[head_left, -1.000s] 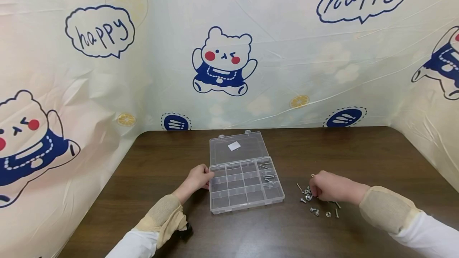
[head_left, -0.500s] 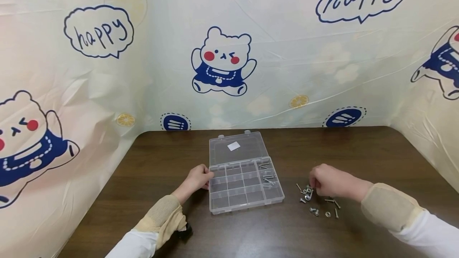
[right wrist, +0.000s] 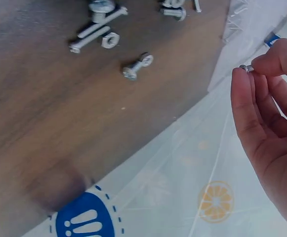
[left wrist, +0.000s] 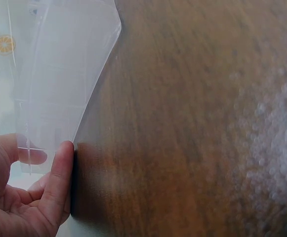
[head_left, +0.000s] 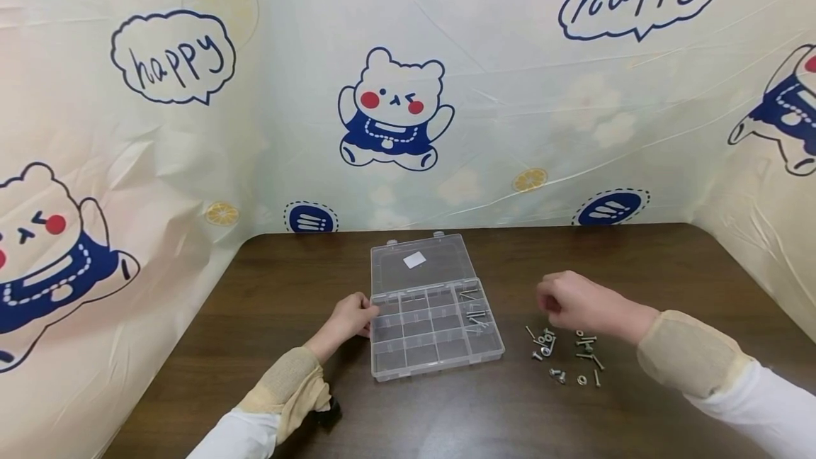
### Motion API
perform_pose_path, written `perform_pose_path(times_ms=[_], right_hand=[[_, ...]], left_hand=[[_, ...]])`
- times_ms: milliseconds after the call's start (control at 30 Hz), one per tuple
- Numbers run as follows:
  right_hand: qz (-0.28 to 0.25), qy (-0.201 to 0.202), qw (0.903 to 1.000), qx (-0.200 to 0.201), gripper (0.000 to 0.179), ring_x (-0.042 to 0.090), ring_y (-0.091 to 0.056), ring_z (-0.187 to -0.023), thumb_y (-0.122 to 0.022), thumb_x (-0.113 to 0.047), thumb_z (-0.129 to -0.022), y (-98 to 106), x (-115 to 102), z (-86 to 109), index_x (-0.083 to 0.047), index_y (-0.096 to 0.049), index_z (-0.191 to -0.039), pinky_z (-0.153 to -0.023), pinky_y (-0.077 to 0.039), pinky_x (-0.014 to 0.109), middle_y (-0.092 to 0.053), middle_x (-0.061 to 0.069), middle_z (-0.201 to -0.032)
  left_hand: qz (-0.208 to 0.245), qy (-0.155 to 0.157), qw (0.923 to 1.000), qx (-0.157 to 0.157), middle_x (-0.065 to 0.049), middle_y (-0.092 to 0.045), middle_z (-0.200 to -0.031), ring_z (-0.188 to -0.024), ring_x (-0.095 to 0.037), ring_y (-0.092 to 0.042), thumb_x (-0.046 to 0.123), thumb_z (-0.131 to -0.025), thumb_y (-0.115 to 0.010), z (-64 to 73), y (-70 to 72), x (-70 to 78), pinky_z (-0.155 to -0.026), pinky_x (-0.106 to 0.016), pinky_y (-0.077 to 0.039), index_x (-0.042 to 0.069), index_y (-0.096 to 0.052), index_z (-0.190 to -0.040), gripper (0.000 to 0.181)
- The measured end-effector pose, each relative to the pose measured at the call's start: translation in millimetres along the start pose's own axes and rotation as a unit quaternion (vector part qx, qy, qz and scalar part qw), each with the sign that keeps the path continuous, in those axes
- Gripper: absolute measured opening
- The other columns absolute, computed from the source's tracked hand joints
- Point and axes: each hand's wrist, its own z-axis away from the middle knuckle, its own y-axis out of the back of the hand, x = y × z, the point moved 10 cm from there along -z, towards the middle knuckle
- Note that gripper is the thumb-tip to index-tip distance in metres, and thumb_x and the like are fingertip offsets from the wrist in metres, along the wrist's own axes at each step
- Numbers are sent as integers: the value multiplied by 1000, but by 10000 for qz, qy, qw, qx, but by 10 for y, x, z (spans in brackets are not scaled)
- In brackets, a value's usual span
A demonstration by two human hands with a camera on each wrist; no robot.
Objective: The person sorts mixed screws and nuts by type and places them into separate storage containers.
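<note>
The person's 2 hands are well apart. L hand [head_left: 349, 317] pinches the L wall of a clear plastic box [head_left: 421, 356], w/ fingertips on either side of it. R hand [head_left: 583, 302] hovers above the table [head_left: 293, 289], R of the box; its thumb & 1 fingertip pinch a small metal pc [right wrist: 247, 68], too small to ID. Box sits approx mid-table, lid [head_left: 440, 264] folded back toward the backdrop [head_left: 497, 126], w/ a white label [head_left: 414, 260] on it. Its grid is 4 cols x 3 rows; some screws [head_left: 476, 314] lie in the R-most col. Loose hardware [head_left: 546, 343], i.e. screws, nuts etc., is scattered on the table nearer the person than R hand. Beige wraps [head_left: 695, 353] cover both wrists, next to white sleeves [head_left: 755, 409]; a dark item [head_left: 329, 413], unclear, shows by the L wrist.
</note>
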Motion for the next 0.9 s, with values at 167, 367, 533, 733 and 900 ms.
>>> perform_pose_path(times_ms=[167,367,533,733,900], right_hand=[[137,234,9995,161,18,3,-41,-59,-61,4,-65,71,-114,-92,-12,-55,-69,-48,-39,17,-42,-9,-66],[116,433,9988,215,19,4,-42,-60,-61,4,-64,119,-263,-227,-13,-54,-69,-48,-40,18,-44,-8,-66],[89,553,9982,191,18,4,-41,-59,-59,5,-64,55,-357,-320,-12,-55,-69,-48,-40,17,-43,-8,-66],[-35,683,9976,113,18,4,-41,-60,-59,4,-67,-5,-497,-419,-13,-53,-69,-49,-39,16,-41,-8,-67],[-104,918,9957,117,15,4,-41,-60,-58,6,-67,-63,-620,-506,-8,-56,-69,-48,-39,15,-42,-7,-66]], left_hand=[[1,-16,10000,1,-8,-49,-65,-50,-13,-54,6,-77,-51,4,8,2,-48,-27,-56,0,-46,-74,8],[38,22,10000,36,-9,-49,-66,-51,-12,-53,6,-78,-52,-2,2,1,-48,-27,-56,0,-46,-74,9],[49,18,10000,61,-9,-50,-66,-51,-12,-53,5,-79,-52,-2,0,-2,-48,-27,-55,0,-46,-74,10],[53,19,10000,49,-9,-50,-67,-51,-13,-54,6,-79,-53,2,1,-4,-48,-27,-56,0,-46,-74,10],[49,48,10000,29,-10,-50,-68,-52,-14,-54,6,-79,-53,5,4,-7,-49,-27,-56,0,-46,-75,10]])
